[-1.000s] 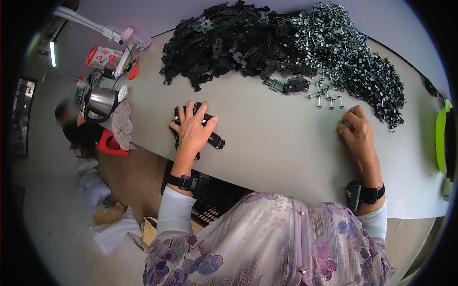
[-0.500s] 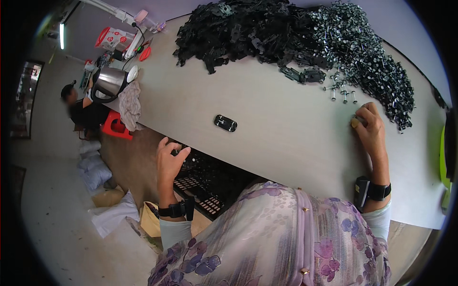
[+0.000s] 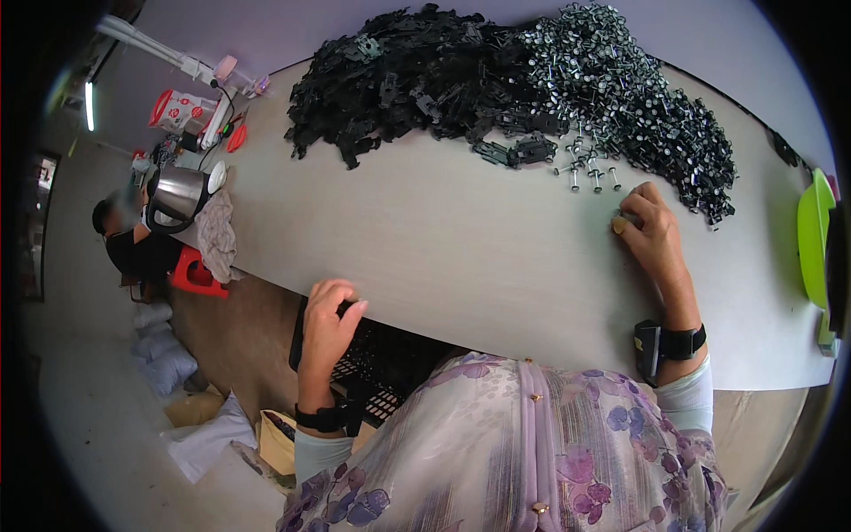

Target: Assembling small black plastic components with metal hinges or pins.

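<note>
My left hand hovers at the near table edge over a dark basket. Its fingers curl toward the thumb and are slightly blurred; something dark shows between them, but I cannot tell what. On the right of the table, my right hand rests with thumb and fingers pinched together. A yellowish cover sits on one digit, and whatever the pinch holds is hidden. Just beyond it lie several loose metal pins with round ends, beside a large heap of them. Left of that spreads a heap of flat black plastic parts.
A steel kettle and a crumpled cloth stand at the table's left end, near red scissors. A green basin is at the far right. Beyond the left end, a person sits near a red stool.
The small black part that lay mid-table is gone from there. My left hand has shifted toward the table edge, its fingers more curled. My right hand keeps its pinch beside the pins; the whole view has shifted.
</note>
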`<state>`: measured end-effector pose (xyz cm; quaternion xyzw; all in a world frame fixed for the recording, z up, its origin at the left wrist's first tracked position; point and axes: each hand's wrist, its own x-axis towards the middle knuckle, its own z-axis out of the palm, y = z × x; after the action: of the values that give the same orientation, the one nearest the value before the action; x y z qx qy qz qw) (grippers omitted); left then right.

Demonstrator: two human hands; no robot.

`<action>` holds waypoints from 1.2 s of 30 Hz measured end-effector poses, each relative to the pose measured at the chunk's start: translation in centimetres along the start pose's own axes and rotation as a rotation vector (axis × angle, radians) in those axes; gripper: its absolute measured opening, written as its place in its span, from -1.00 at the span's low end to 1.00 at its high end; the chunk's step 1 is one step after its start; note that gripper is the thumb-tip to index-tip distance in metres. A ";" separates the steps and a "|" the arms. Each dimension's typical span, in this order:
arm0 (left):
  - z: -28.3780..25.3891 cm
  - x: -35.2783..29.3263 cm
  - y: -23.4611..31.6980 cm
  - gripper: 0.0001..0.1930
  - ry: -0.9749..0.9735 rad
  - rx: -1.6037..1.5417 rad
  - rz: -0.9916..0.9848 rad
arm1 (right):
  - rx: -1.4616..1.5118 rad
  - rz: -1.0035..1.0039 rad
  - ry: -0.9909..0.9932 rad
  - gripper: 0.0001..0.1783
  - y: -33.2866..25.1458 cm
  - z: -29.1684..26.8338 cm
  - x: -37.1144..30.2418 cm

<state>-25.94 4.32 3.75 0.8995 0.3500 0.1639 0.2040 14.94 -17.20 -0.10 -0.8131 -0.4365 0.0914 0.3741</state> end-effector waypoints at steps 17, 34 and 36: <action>10.5 19.4 12.9 -0.83 0.071 -0.089 0.609 | -0.034 -0.090 0.002 -0.81 -0.2 0.0 -0.1; 15.3 22.1 12.5 -0.82 0.217 -0.145 0.375 | -0.040 -0.109 0.019 -0.78 0.1 0.0 0.1; 15.4 22.4 11.9 -0.83 0.169 -0.123 0.346 | -0.034 -0.108 0.018 -0.78 -0.1 -0.1 0.2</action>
<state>3.22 8.02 -0.39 0.9151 0.1952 0.2926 0.1972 15.03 -17.10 0.01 -0.7953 -0.4781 0.0564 0.3685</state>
